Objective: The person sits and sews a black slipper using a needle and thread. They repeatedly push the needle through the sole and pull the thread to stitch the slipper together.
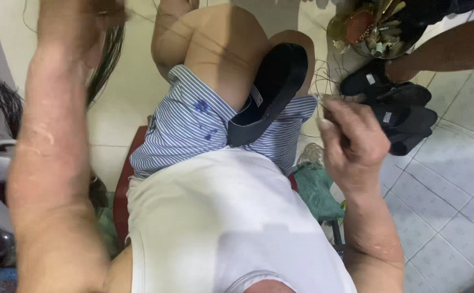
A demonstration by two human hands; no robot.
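Here, right hand (354,144) pinching thin dark strands (324,81), left hand (79,16) blurred, grip unclear, black sandal (272,92) on lap.

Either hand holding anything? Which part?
Right hand pinches thin strands near their ends, between fingertips. Left hand is blurred at the frame top; cannot tell.

Glossy tiled floor (454,184), striped woven cloth shorts (193,125), matt dark rubbery sandal (272,87).
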